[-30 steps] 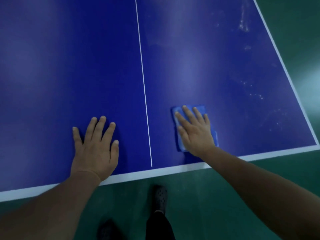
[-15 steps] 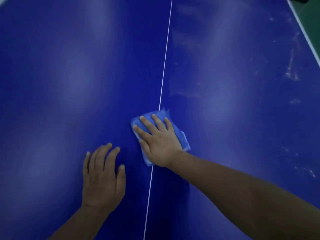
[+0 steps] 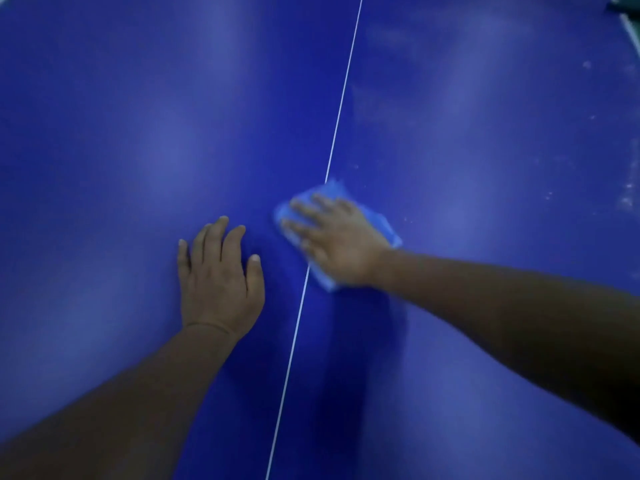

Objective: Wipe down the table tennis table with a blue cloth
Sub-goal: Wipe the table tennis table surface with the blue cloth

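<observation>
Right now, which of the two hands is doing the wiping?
The right hand: it presses flat on the blue cloth beside the white centre line. The left hand just rests bare on the table.

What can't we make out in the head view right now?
- Folded blue cloth: mostly hidden under the flat right hand; both motion-blurred, so the folds are unreadable.
- White centre line: a stretch is covered by cloth and hand.
- Blue table tennis table: its near end is cut off by the frame; no net shows.
- Pale specks near the right edge: too small to tell dust from scuffs.
- Left hand: palm contact with the table is hidden.
</observation>
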A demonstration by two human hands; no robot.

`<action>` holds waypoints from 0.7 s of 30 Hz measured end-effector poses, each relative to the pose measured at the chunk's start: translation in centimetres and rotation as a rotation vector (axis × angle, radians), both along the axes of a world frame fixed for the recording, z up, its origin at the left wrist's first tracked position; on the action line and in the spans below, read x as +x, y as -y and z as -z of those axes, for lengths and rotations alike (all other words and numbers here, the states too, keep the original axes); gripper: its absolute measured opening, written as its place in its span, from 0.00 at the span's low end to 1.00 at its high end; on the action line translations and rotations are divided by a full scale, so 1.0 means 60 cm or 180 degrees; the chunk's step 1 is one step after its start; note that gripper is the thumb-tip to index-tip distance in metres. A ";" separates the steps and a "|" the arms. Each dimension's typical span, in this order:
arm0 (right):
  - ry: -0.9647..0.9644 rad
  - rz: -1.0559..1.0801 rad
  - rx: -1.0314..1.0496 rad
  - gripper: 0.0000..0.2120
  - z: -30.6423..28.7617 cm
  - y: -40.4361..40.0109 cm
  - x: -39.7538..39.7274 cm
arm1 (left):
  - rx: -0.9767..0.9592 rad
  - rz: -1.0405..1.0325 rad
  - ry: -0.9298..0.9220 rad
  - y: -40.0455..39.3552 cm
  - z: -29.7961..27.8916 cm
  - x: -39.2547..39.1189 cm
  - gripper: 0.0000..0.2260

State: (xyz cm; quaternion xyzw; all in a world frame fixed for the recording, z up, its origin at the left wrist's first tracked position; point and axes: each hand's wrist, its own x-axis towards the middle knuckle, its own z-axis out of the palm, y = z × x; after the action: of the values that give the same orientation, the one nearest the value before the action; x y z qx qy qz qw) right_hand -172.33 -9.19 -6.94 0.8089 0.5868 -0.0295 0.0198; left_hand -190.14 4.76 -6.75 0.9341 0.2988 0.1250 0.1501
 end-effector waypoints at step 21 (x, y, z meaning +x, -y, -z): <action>-0.0071 -0.0479 0.0027 0.27 0.010 -0.077 0.102 | -0.0083 0.0081 -0.0398 -0.018 0.024 0.084 0.26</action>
State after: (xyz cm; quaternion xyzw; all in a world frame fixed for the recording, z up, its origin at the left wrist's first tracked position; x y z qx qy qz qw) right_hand -166.20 -4.58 -7.52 0.7622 0.6463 -0.0344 0.0121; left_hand -185.13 5.82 -8.18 0.9418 0.2973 0.0606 0.1449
